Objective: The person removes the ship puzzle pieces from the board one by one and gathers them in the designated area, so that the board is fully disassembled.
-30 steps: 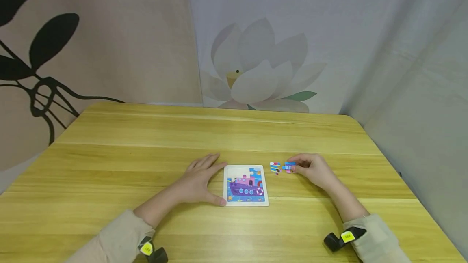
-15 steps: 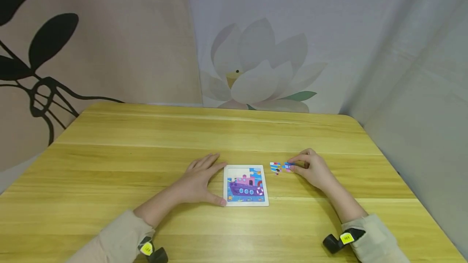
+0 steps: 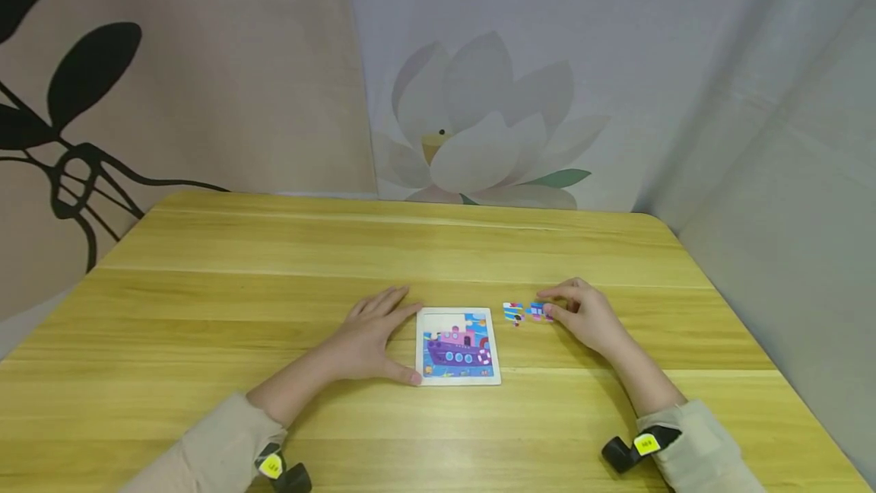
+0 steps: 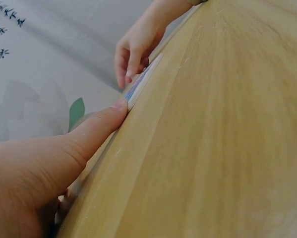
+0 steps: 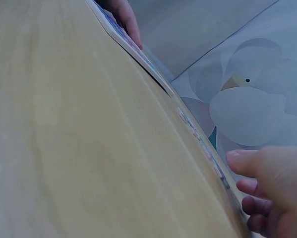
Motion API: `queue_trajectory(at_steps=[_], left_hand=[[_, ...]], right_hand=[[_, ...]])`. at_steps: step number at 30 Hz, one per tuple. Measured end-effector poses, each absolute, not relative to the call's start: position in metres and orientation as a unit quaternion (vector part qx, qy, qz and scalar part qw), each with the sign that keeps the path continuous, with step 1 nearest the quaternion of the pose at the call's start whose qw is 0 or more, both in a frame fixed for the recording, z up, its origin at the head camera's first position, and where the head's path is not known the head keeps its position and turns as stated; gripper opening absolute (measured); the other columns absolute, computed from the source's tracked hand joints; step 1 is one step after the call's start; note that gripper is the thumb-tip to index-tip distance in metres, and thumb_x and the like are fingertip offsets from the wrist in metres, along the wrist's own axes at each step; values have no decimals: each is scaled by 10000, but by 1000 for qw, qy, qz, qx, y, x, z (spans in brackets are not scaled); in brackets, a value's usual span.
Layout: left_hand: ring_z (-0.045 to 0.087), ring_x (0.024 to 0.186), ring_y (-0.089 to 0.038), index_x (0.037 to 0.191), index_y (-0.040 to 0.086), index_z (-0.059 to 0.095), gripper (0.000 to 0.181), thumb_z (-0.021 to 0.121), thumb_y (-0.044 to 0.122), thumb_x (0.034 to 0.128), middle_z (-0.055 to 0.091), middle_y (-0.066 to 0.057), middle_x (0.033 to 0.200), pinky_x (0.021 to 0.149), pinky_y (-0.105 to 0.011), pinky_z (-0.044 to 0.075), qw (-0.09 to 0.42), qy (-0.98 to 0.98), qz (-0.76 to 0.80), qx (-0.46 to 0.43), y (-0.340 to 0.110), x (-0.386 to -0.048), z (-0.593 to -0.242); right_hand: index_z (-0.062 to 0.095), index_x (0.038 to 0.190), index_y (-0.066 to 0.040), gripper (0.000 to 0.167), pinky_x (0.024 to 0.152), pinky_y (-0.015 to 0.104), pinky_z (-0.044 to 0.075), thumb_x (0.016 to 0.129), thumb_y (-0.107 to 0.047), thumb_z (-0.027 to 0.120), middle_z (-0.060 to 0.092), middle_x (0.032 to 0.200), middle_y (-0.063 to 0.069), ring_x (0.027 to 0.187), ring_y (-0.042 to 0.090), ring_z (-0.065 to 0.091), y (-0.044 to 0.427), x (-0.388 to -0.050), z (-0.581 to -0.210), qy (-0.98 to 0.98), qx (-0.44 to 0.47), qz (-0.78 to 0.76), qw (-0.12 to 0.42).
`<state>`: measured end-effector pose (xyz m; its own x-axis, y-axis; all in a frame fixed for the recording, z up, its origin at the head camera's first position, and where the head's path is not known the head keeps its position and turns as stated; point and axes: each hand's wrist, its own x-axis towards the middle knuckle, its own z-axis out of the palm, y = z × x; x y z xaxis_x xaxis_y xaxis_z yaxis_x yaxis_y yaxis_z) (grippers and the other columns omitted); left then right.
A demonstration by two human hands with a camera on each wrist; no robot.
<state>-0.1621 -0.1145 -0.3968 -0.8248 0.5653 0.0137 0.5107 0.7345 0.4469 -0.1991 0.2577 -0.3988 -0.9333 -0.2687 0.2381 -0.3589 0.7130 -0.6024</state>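
Observation:
A square jigsaw puzzle in a white frame [image 3: 458, 381] lies on the table, with a purple and pink ship picture and a bare patch at its upper left. My left hand [image 3: 366, 341] rests along its left side, fingers spread, thumb touching the near left corner and index finger by the far one. The left wrist view shows the thumb [image 4: 98, 124] against the frame edge. Right of the frame lie loose puzzle pieces, one striped [image 3: 513, 313] and one blue and pink [image 3: 537, 310]. My right hand [image 3: 590, 318] is over the latter, thumb and index finger apart around it.
The wooden table [image 3: 274, 249] extends on all sides of the puzzle. A curtain [image 3: 274, 82] with a printed lotus hangs behind its far edge, and pale fabric [image 3: 787, 135] runs down the right. A black camera [image 3: 639, 447] is strapped to each wrist.
My right hand has lifted its knuckles slightly and its thumb has shifted off the blue and pink piece, which stays in place. The left hand and the frame hold still; the head view shifts slightly.

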Motion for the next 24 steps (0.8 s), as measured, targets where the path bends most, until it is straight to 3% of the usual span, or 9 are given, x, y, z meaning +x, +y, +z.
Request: queue_trajectory(at_steps=[15, 24], left_hand=[[70, 1431, -355, 1510, 171, 318, 1155, 664, 792, 600, 117, -153, 1578, 1105, -586, 48, 59, 928, 229, 288, -115, -162, -398], [73, 1429, -363, 1508, 160, 321, 1142, 662, 787, 616, 119, -162, 1576, 1100, -597, 52, 54, 929, 220, 292, -115, -162, -397]], right_hand=[[726, 1079, -72, 233, 548, 249, 385, 848, -102, 732, 633, 998, 55, 679, 167, 454, 239, -191, -386, -908, 181, 366, 99], [729, 1069, -98, 225, 547, 260, 381, 844, -104, 738, 635, 1019, 37, 692, 176, 458, 221, -183, -380, -899, 199, 382, 83]])
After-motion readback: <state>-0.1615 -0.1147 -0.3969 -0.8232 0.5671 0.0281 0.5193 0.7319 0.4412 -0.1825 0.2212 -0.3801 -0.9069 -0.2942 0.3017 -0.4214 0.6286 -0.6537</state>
